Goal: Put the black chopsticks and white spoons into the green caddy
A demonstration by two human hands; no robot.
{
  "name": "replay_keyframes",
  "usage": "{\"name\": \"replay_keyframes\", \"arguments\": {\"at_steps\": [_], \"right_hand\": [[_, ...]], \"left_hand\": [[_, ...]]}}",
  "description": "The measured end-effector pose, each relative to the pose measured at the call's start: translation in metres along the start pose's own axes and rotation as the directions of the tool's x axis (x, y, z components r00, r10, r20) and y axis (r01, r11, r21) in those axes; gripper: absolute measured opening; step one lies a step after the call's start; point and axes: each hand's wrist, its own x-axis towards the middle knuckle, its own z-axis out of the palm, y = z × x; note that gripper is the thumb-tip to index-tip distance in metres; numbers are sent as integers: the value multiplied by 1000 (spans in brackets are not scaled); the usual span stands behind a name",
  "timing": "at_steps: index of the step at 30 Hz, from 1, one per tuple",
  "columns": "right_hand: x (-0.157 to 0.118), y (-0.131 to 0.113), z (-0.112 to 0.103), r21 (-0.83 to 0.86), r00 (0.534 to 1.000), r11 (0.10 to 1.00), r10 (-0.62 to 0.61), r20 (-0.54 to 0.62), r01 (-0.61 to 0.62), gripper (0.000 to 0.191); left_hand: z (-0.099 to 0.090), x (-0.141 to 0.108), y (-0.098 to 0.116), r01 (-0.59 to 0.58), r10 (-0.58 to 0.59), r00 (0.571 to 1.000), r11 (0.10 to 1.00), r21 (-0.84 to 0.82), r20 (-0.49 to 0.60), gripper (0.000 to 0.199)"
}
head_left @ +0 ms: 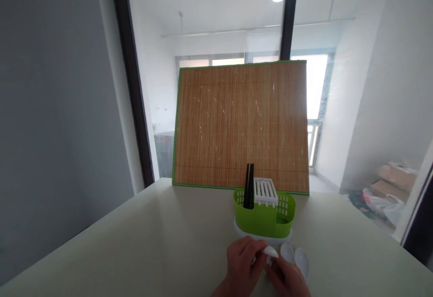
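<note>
Close together at the table's near side, both of my hands are on a small white piece (270,251), which looks like a spoon. My left hand (244,263) has its fingers closed round it, and my right hand (287,275) pinches it from the right. Two white spoons (287,253) (302,261) lie on the table beside my right hand, partly behind it. Just beyond my hands stands a green basket (259,222) on a white base. Black chopsticks (249,189) stand upright in its left part, and a white slatted rack (265,190) sits across its middle.
The pale table (152,243) extends to both sides. A bamboo mat (241,125) with green edging stands upright behind the basket, in front of a glass partition with dark frames. Cardboard boxes (397,177) and a plastic bag (385,204) lie beyond the table's right side.
</note>
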Motion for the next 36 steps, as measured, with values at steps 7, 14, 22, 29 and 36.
{"name": "replay_keyframes", "arguments": {"at_steps": [7, 14, 22, 29, 36], "right_hand": [[3, -5, -8, -13, 998, 999, -32, 54, 33, 28], [4, -6, -14, -57, 994, 995, -73, 78, 78, 20], [3, -3, -4, -96, 994, 990, -103, -31, 99, 22], [5, -6, -9, -148, 993, 983, -115, -14, 112, 18], [8, -8, -21, -295, 993, 948, -120, 19, 120, 16]], "left_hand": [[-42, 51, -18, 30, -3, 975, 993, 115, -223, 12], [-57, 135, -64, 155, -102, 932, 979, 129, -347, 20], [-10, 136, -103, 290, -327, 945, 861, 418, 18, 28], [9, 121, -119, 332, -436, 892, 811, 481, 120, 27], [8, 124, -116, 349, -463, 872, 816, 461, 158, 28]]}}
